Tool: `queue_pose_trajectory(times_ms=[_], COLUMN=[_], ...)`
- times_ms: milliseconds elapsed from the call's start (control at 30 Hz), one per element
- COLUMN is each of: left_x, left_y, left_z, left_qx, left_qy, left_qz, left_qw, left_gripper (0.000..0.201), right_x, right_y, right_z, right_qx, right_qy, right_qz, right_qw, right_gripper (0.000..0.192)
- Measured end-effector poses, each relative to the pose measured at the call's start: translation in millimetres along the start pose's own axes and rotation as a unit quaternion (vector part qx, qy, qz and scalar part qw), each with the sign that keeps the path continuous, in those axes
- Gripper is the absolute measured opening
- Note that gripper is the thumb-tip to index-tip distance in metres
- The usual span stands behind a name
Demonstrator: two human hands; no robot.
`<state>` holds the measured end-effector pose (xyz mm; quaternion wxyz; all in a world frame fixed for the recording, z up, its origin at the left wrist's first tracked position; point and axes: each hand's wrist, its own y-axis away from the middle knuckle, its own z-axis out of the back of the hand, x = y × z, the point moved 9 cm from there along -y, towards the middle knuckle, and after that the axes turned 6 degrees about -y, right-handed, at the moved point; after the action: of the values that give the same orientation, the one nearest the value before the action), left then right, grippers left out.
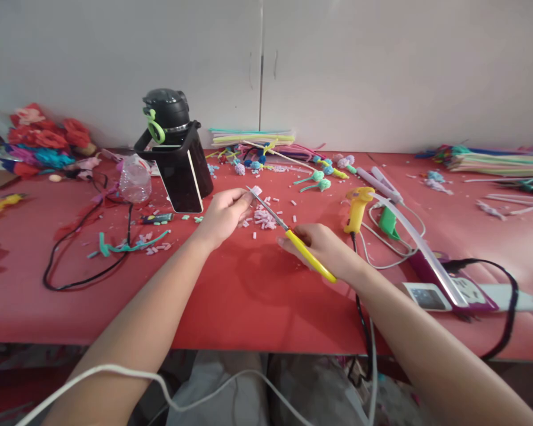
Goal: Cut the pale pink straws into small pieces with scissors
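Note:
My right hand (322, 247) grips yellow-handled scissors (288, 232) over the red table (231, 302), the blades pointing up and left. My left hand (224, 214) pinches a small pale pink piece (257, 190) right at the blade tips. Several short pink cuttings (263, 220) lie scattered on the table between the two hands.
A black phone stand (184, 168) with a dark bottle (166, 112) stands behind my left hand. A yellow glue gun (357, 208), white cables, a clear bottle (134, 177), pipe cleaner bundles (251, 137), small pom-pom flowers (320, 176) and a black cord (89, 248) lie around.

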<state>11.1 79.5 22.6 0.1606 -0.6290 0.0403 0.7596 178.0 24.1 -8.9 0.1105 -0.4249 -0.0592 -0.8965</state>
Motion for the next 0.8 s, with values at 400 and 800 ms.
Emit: queue_pose_trajectory(times_ms=[400,800], left_x=[5.1,4.2], left_y=[-1.2,2.0], left_z=[-2.2,-1.8], left_qx=[0.03,0.049], left_qy=[-0.016,-0.034], left_qz=[0.036,0.058], left_qw=[0.999,0.997], left_gripper=[0.031,0.031], right_x=[-1.3,-6.3], right_y=[2.0,2.1], right_z=[0.4,1.1], right_qx=[0.009,0.004], right_qy=[0.005,-0.005], right_qz=[-0.05,-0.054], right_qw=[0.999,0.999], right_gripper=[0.045,0.042])
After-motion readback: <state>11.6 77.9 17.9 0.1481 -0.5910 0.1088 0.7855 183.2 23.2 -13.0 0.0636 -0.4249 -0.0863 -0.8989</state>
